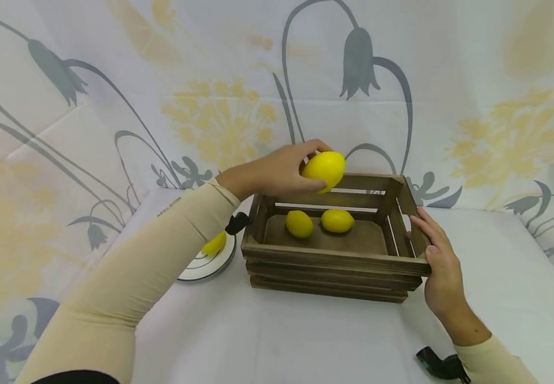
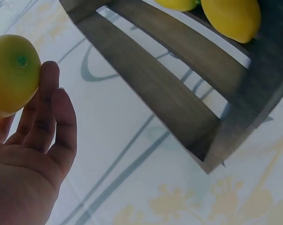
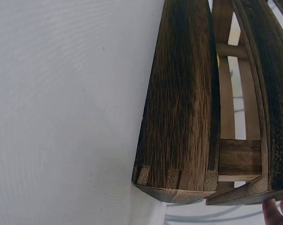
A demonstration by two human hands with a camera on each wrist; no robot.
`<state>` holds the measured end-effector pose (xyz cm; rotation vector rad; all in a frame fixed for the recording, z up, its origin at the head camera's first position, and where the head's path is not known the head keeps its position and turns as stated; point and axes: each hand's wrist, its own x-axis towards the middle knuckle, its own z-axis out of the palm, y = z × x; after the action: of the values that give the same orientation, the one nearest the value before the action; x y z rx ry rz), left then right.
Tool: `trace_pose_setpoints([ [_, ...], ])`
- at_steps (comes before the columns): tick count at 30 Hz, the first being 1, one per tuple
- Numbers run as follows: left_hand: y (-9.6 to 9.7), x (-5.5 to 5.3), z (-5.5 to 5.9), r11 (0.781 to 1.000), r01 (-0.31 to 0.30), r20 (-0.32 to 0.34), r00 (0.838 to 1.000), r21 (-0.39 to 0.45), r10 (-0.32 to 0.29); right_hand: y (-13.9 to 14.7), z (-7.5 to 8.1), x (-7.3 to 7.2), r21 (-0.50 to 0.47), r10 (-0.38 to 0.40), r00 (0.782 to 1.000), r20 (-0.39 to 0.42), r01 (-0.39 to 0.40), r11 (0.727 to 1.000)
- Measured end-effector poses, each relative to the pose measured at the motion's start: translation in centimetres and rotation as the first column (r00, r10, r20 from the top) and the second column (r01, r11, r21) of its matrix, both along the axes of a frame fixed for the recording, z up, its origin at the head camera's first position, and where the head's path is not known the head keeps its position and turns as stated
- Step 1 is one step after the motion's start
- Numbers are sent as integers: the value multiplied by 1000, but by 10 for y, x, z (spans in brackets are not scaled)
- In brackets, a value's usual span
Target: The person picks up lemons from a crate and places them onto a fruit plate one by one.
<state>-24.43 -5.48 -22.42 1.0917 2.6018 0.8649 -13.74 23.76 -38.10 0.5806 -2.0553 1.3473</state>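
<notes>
My left hand (image 1: 282, 169) grips a yellow lemon (image 1: 326, 169) above the back left part of a brown slatted wooden crate (image 1: 330, 256). In the left wrist view the same lemon (image 2: 14, 77) shows its greenish stem end against the fingers. Inside the crate, two more lemons lie on the bottom: one lemon (image 1: 299, 224) at the left, another lemon (image 1: 337, 221) beside it. My right hand (image 1: 442, 266) holds the crate's right end, thumb on the top edge. Only some of its fingertips (image 3: 271, 213) show in the right wrist view.
Left of the crate stands a white plate (image 1: 210, 269) with a dark rim, bearing a lemon (image 1: 214, 244) partly hidden by my left sleeve. White cloth (image 1: 306, 341) covers the table. A flower-patterned curtain (image 1: 258, 64) hangs behind.
</notes>
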Motion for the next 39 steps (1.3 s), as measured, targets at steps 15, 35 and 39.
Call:
trace_pose_setpoints([
  [15, -42, 8, -7, 971, -137, -8, 990, 193, 142, 0, 0, 2, -7, 2, 1000, 7, -2, 1000],
  [35, -95, 21, -24, 875, -387, -27, 911, 291, 412, 1, -1, 3, -10, 24, 1000, 4, -24, 1000],
  [39, -105, 22, -31, 856, -413, -36, 895, 311, 445, 1, -1, 3, -4, 23, 1000, 4, -23, 1000],
])
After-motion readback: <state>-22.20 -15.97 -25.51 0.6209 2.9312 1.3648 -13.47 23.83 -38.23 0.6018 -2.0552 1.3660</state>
